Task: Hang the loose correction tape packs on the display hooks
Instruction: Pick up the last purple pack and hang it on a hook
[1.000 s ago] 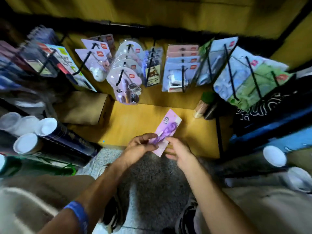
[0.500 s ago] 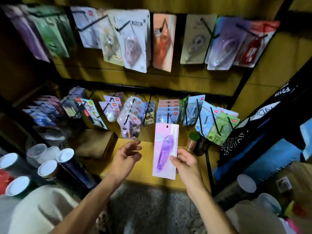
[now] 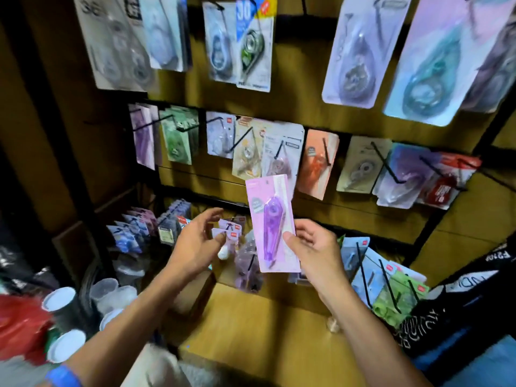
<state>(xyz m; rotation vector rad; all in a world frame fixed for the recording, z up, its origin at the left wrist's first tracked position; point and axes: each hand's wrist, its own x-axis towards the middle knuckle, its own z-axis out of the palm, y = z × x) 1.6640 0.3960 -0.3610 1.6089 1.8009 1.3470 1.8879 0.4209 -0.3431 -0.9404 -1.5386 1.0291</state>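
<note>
Pink-carded purple correction tape pack (image 3: 270, 223) upright, pinched by right hand (image 3: 312, 252); left hand (image 3: 192, 247) spread.

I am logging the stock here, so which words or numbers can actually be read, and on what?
"30": on the blue and yellow card hanging in the top row.
"36": on the grey card at top left, partly cut off.
Purple correction tape pack held in the right hand: print too blurred to read.
Other hanging packs and red tags: too small or blurred.
</note>
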